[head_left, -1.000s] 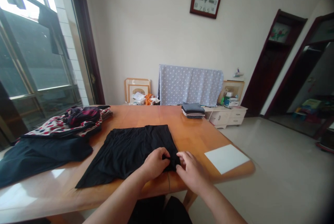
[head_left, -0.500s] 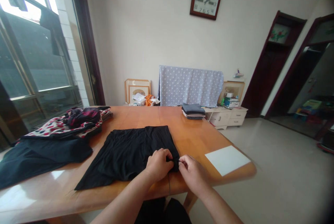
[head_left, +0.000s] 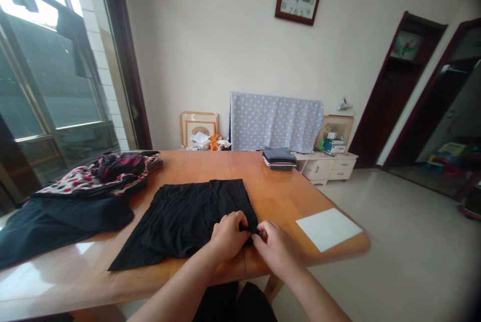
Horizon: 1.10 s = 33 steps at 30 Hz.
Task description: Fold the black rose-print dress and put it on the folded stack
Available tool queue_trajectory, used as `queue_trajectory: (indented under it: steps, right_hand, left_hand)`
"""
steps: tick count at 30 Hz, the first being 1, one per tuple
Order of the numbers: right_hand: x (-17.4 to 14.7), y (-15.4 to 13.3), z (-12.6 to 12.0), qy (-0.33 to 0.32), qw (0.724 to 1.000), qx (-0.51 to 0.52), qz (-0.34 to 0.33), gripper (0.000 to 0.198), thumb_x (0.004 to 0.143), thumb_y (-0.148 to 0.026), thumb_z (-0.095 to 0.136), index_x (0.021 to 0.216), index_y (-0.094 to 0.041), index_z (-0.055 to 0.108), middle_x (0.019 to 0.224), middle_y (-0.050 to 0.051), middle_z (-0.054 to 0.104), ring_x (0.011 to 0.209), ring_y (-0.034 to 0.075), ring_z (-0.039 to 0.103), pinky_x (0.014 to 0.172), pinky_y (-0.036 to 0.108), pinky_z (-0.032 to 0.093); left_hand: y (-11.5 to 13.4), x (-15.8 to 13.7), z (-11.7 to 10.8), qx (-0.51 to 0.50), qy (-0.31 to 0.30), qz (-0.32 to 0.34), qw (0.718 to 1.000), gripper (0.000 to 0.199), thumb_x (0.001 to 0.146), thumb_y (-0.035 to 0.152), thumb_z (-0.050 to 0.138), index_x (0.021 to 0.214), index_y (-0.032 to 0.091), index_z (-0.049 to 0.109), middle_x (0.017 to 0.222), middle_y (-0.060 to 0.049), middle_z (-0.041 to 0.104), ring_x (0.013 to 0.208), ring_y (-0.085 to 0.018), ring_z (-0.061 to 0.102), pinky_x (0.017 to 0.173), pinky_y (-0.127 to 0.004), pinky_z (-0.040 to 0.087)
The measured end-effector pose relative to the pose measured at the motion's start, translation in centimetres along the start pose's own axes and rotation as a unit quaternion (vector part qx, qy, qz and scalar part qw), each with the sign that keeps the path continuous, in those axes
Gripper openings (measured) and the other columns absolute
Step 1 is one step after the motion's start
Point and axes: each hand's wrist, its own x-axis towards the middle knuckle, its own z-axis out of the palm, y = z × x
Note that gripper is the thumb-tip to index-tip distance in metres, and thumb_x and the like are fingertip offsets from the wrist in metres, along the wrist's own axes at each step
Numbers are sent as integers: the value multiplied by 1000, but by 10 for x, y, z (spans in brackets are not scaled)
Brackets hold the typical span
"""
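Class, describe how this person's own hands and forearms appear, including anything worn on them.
The left hand and right hand wear no gloves. Both forearms show without sleeves, watch or bracelet. No ring is visible, though some fingers are partly hidden.

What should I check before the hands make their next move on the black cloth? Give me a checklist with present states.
1. Left hand on the black cloth, near its right edge: ok.
2. Right hand at that edge, thumb and finger pinching it: ok.
3. Cloth smooth: not ok; creases run across it.
4. Cloth apart from the clothes pile: ok; bare table shows between them.
5. White sheet clear of the right hand: ok.
6. Layers even at the pinched edge: cannot tell; the fingers cover it.
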Motion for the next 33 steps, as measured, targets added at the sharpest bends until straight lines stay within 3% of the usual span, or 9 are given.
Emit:
queue_trajectory:
  steps: [10, 18, 26, 29, 33]
  right_hand:
    - [4, -6, 9, 26, 990, -142, 6, 13, 86, -27, 57, 74, -22, 53, 72, 0, 64, 66, 16, 55, 59, 31, 17]
    - [1, -4, -4, -35, 998, -49, 32, 5, 87, -31, 56, 88, -25, 56, 73, -4, 66, 69, 15, 59, 58, 27, 21]
    - [2, -11, 7, 29, 983, -181, 2, 7, 84, -21, 54, 78, -22, 55, 74, 2, 68, 66, 18, 59, 61, 32, 20]
    - [2, -8, 4, 10, 988, -153, 2, 7, 85, -24, 54, 78, -23, 55, 73, 0, 67, 66, 18, 59, 60, 31, 20]
    - [1, -2, 0, -4, 997, -70, 8, 9, 85, -27, 57, 94, -26, 58, 74, -3, 66, 69, 17, 60, 60, 28, 24]
  left_hand:
    - [3, -3, -2, 15, -21, 12, 1000, 16, 70, 22, 62, 85, 29, 60, 94, 5, 68, 95, -21, 60, 73, -29, 37]
    - [3, -2, 2, 2, -12, -4, 1000, 14, 74, 23, 59, 87, 28, 62, 96, 4, 70, 95, -20, 61, 73, -28, 39]
    - [9, -6, -3, 29, -19, 15, 999, 14, 74, 21, 62, 86, 27, 62, 99, 2, 68, 99, -22, 60, 77, -29, 41]
    - [12, -7, -6, 37, -25, 5, 999, 13, 76, 23, 62, 88, 28, 62, 99, 2, 69, 100, -22, 60, 78, -30, 41]
    - [13, -8, -5, 50, -24, 16, 998, 11, 78, 24, 60, 88, 28, 62, 98, 3, 68, 98, -21, 61, 76, -30, 40]
